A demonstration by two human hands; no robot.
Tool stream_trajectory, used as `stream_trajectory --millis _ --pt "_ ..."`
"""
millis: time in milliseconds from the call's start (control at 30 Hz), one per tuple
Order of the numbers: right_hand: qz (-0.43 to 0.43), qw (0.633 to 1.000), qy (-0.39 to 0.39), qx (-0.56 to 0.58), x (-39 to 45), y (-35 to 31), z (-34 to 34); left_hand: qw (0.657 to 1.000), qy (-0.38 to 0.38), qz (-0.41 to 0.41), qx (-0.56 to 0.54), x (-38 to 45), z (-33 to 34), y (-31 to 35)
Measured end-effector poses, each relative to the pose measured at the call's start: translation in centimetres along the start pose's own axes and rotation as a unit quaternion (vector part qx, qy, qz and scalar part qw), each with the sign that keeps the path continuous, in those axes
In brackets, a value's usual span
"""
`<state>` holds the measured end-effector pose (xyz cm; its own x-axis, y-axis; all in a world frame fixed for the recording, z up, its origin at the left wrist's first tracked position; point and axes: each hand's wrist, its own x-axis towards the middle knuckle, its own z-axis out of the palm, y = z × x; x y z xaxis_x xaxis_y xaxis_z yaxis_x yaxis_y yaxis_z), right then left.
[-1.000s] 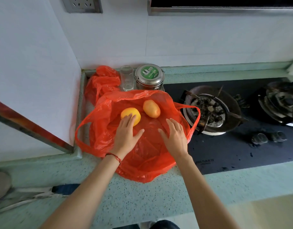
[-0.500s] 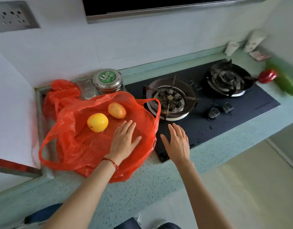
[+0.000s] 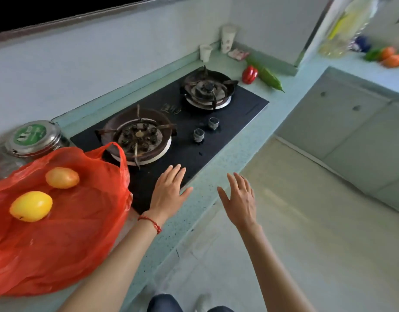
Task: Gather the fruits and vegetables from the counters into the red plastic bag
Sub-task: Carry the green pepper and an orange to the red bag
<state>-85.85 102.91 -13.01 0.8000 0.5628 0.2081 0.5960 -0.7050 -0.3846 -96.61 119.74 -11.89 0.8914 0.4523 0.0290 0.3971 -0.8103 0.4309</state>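
The red plastic bag (image 3: 65, 233) lies spread on the counter at the left. On it rest a yellow fruit (image 3: 31, 206) and an orange-yellow fruit (image 3: 62, 177). My left hand (image 3: 169, 192) hovers flat and empty over the stove's front edge, right of the bag. My right hand (image 3: 240, 200) is open and empty, out past the counter edge above the floor. A red bell pepper (image 3: 249, 74) and a long green gourd (image 3: 265, 74) lie on the counter beyond the stove. Orange vegetables (image 3: 393, 58) and a green one (image 3: 372, 55) sit on the far right counter.
A black two-burner gas stove (image 3: 216, 140) fills the middle counter. A metal-lidded jar (image 3: 33, 138) stands behind the bag. Two paper cups (image 3: 227, 38) are in the far corner. A clear oil bottle (image 3: 342, 28) stands on the right counter, with grey cabinets (image 3: 342, 140) below.
The view has swung right, away from the bag. Both hands have left the bag and moved right, the left over the stove edge, the right beyond the counter.
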Motion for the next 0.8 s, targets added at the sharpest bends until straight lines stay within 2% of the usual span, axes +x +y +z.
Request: stream_trajectory --millis 200,400,633,800 --pt "0.076 0.995 0.056 -0.026 -2.7 7.8 -3.8 0.996 -0.016 0.089 -0.005 2.2 3.4 8.2" --pt "0.171 0.980 0.089 -0.043 -6.4 14.5 -7.2 0.982 -0.079 0.169 0.007 3.1 6.8 15.6" --pt "0.259 0.957 0.109 -0.075 -9.7 18.6 -9.1 0.963 -0.111 0.245 0.011 4.5 9.9 19.8" --pt "0.285 0.949 0.109 -0.082 -9.0 19.6 -9.5 0.954 -0.117 0.277 0.023 6.1 10.3 21.4"
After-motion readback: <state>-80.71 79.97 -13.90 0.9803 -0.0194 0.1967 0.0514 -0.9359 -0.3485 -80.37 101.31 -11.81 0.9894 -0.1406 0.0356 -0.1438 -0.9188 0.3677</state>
